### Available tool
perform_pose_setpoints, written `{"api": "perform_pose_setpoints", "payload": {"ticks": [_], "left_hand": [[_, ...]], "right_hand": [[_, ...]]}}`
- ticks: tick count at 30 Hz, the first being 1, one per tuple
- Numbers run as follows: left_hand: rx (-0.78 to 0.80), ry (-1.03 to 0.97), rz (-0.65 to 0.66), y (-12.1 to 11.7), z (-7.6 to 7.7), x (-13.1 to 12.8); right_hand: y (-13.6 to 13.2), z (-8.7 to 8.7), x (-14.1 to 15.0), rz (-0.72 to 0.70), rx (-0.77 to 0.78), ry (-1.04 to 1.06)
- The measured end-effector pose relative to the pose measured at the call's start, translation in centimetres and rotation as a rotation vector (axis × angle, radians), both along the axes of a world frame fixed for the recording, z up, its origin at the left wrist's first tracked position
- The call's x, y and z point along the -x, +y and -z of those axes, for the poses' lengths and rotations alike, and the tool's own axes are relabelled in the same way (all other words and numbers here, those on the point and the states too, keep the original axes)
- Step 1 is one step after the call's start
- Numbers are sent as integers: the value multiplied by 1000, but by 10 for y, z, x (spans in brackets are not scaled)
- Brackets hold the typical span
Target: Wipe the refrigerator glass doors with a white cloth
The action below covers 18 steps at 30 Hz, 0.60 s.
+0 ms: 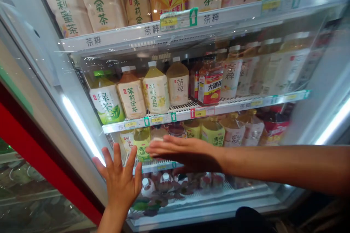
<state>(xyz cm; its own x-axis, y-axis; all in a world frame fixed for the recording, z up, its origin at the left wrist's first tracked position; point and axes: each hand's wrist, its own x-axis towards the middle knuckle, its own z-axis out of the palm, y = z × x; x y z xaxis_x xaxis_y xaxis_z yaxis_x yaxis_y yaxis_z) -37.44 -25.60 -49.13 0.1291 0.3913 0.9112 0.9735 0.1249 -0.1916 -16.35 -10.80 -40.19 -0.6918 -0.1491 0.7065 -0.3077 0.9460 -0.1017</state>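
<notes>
My left hand (120,178) is open, fingers spread, pressed flat against the lower left of a drinks fridge's glass door (287,62). My right hand (183,152) reaches in from the right with fingers stretched out flat, also on the glass, level with the third shelf. Behind it stand small tea bottles (213,131) with yellow and green labels. Neither hand holds anything.
Shelves inside carry rows of tea bottles (155,91) with price tags (201,113) on the shelf edges. The bottom shelf holds white-capped bottles (164,182). A lit white door frame (79,123) and a red strip (41,160) run down the left.
</notes>
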Motion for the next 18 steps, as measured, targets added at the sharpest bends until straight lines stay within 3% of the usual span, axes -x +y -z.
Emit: {"api": "perform_pose_setpoints", "payload": {"ticks": [3,5,7,9,11,14,16,18], "left_hand": [[-6,17,-3,-7,1,7],[-6,18,-3,-9,0,9],[-13,3,1,-10,-2,9],[-20,-3,4,-9,-5,9],[-29,-4,7,-7,-7,9],[-40,13,11,-4,-11,9],[-43,26,17,-2,-14,7],[-55,23,36,0,-18,4]], "right_hand": [[4,-22,11,422,-670,114],[5,-15,14,600,-1051,151],[8,0,13,562,-1373,129],[13,0,11,497,-1565,95],[18,-25,8,538,-1462,159],[21,-67,2,745,-1077,299],[23,-67,-4,733,-1002,328],[27,-46,-11,536,-1147,219]]}}
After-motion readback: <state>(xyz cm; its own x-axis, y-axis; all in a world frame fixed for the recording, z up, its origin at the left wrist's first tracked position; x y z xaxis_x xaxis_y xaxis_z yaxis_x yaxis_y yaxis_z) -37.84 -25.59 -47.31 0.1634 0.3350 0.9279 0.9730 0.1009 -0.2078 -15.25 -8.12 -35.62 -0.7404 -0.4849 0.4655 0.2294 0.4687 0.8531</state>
